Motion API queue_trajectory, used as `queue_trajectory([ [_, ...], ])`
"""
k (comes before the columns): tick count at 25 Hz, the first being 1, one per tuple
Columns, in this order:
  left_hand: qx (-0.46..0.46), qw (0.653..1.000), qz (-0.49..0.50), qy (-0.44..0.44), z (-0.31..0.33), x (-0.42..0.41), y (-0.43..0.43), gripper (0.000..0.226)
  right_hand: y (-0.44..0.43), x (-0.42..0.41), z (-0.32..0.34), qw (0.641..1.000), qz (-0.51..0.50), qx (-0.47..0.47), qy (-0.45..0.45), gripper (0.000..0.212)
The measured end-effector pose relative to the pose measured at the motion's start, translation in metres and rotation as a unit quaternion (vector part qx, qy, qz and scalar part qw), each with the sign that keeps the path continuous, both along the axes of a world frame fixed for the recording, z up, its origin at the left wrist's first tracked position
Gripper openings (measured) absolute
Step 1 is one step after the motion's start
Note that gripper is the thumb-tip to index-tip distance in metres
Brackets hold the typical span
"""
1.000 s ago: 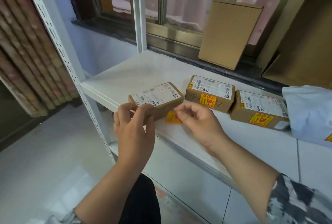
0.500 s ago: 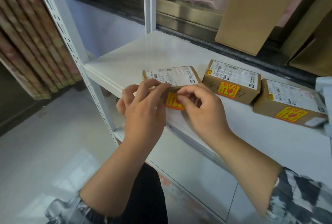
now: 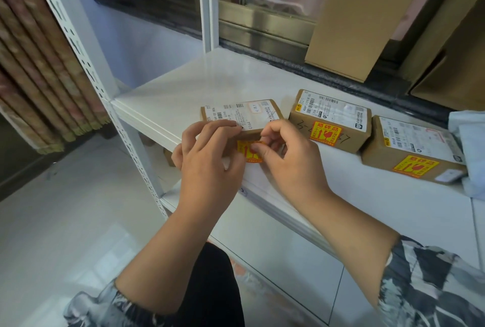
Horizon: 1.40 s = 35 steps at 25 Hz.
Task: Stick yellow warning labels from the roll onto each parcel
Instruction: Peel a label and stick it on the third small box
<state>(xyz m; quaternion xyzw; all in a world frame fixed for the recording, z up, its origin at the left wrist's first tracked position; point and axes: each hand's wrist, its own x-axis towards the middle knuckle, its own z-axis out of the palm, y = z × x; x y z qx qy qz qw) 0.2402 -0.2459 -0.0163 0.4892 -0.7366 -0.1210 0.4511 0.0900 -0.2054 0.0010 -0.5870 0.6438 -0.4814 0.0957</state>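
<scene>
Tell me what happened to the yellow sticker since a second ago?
The right hand carried the yellow sticker from the air onto the front of the nearest box and now presses it down. The left hand moved in to steady that box. The other two boxes kept their stickers and places.

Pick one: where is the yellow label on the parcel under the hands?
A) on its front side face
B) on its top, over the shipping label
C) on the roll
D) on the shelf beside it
A: the yellow warning label sits on the leftmost parcel's front side, under the right hand's thumb.
</scene>
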Motion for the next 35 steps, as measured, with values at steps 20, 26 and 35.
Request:
queue_trajectory([
  [20,-0.018,0.999,-0.002,0.043,-0.008,-0.003,-0.007,0.016,-0.004,0.006,0.000,0.998,-0.055,-0.007,-0.018,0.023],
  [26,-0.022,0.999,-0.003,0.048,-0.010,-0.003,-0.008,0.016,-0.004,0.005,-0.001,0.998,-0.054,-0.008,-0.016,0.023],
  [35,-0.017,0.998,-0.002,0.066,-0.011,-0.006,-0.009,0.013,-0.005,0.006,-0.003,0.998,-0.059,-0.018,-0.006,0.023],
])
